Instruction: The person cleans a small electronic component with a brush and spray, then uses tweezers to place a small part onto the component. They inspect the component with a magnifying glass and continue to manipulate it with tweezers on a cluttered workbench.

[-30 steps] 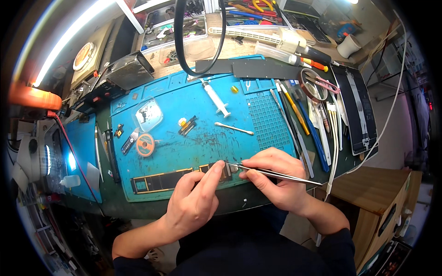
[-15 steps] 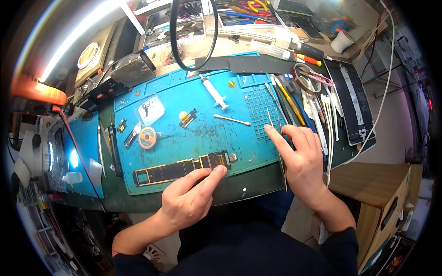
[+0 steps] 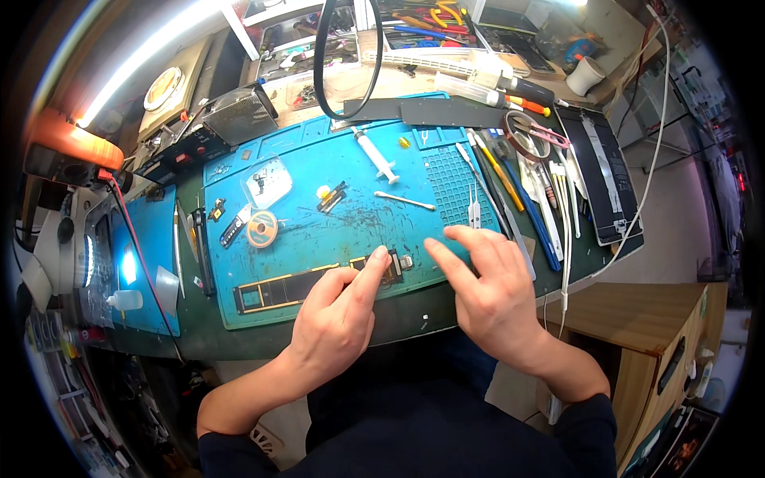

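Observation:
A long dark board strip (image 3: 291, 290) with gold edges lies along the near edge of the blue work mat (image 3: 374, 243). Above its right part is my left hand (image 3: 336, 311), its index finger stretched forward and its other fingers drawn together; anything between the fingertips is hidden. My right hand (image 3: 494, 283) hovers over the mat's near right side, index finger reaching left and fingers apart. Just beyond its knuckles lie metal tweezers (image 3: 474, 211) on the mat's grid; my hand covers their rear part.
A cotton swab (image 3: 404, 201), a syringe (image 3: 374, 154), a wire spool (image 3: 261, 229) and a small clear tray (image 3: 267, 183) sit on the mat. Several pens and brushes (image 3: 510, 183) line its right side. A black cable loop (image 3: 319, 72) hangs overhead.
My right hand has moved left, away from the tweezers it was around. My left hand has shifted up over the board strip's right end. The whole view has shifted slightly.

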`<action>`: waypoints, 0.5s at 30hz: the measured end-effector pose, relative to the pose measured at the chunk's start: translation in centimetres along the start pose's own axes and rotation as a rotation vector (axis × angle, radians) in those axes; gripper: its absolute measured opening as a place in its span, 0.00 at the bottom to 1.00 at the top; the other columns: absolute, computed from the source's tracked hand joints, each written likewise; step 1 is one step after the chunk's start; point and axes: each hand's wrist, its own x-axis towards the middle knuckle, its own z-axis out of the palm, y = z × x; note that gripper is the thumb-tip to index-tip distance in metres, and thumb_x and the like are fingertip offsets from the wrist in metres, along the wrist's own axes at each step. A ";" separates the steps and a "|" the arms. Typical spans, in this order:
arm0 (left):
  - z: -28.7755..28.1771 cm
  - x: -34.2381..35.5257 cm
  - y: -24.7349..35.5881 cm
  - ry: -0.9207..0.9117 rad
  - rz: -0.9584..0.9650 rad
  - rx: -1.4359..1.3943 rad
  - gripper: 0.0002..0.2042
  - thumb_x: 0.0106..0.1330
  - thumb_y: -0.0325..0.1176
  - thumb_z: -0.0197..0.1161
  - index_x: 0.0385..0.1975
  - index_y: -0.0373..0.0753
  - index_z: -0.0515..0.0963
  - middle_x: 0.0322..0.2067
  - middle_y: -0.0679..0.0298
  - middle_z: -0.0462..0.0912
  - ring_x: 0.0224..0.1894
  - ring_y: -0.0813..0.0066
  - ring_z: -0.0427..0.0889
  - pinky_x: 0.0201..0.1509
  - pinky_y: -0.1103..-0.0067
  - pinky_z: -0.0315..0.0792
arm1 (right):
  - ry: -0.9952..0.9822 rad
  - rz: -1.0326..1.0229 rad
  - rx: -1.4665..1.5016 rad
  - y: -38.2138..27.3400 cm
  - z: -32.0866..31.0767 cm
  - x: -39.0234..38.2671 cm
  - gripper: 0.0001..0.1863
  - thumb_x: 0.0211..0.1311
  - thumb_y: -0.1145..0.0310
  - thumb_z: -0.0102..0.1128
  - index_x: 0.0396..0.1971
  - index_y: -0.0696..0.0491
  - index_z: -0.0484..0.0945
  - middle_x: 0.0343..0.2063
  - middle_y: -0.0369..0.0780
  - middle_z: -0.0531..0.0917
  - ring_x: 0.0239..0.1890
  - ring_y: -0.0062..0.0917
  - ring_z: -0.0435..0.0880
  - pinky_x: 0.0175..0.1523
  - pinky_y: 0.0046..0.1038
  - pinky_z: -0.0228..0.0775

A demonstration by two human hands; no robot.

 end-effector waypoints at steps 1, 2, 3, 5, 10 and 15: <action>0.0 0.0 0.0 0.001 -0.005 -0.001 0.38 0.46 0.11 0.58 0.66 0.22 0.66 0.49 0.52 0.85 0.38 0.63 0.81 0.46 0.73 0.79 | 0.005 -0.020 0.013 -0.2 0.1 0.0 0.22 0.52 0.78 0.60 0.51 0.57 0.83 0.50 0.44 0.80 0.53 0.36 0.80 0.54 0.36 0.72; 0.0 0.0 0.1 -0.007 -0.014 0.008 0.38 0.46 0.11 0.58 0.66 0.22 0.66 0.49 0.51 0.85 0.38 0.63 0.81 0.46 0.73 0.79 | -0.003 -0.028 0.028 -0.4 0.4 0.0 0.22 0.52 0.78 0.60 0.51 0.57 0.83 0.50 0.44 0.80 0.53 0.36 0.80 0.54 0.36 0.72; 0.0 0.0 0.1 -0.011 -0.020 -0.013 0.39 0.46 0.10 0.58 0.67 0.22 0.64 0.52 0.51 0.84 0.39 0.61 0.80 0.47 0.72 0.78 | -0.009 -0.037 0.043 -0.5 0.5 0.0 0.22 0.52 0.78 0.60 0.51 0.57 0.83 0.50 0.44 0.80 0.53 0.36 0.80 0.54 0.36 0.72; 0.0 0.0 0.1 -0.042 -0.039 -0.032 0.41 0.47 0.10 0.57 0.69 0.21 0.60 0.57 0.49 0.83 0.41 0.57 0.79 0.50 0.70 0.77 | -0.014 -0.056 0.061 -0.8 0.9 0.0 0.21 0.53 0.77 0.61 0.51 0.58 0.82 0.48 0.43 0.79 0.51 0.35 0.80 0.54 0.36 0.72; 0.2 -0.1 0.2 -0.031 -0.071 -0.076 0.41 0.46 0.08 0.56 0.69 0.22 0.60 0.58 0.50 0.82 0.42 0.57 0.78 0.52 0.69 0.76 | -0.020 -0.105 0.105 -1.5 1.8 0.0 0.23 0.53 0.75 0.62 0.52 0.57 0.82 0.46 0.41 0.78 0.48 0.33 0.79 0.53 0.35 0.72; 0.2 -0.2 0.0 0.006 -0.112 -0.147 0.41 0.47 0.07 0.55 0.70 0.23 0.60 0.58 0.52 0.83 0.43 0.57 0.78 0.53 0.68 0.76 | -0.017 -0.154 0.052 -2.1 2.5 -0.5 0.24 0.54 0.73 0.61 0.54 0.57 0.82 0.47 0.40 0.78 0.48 0.30 0.78 0.52 0.33 0.72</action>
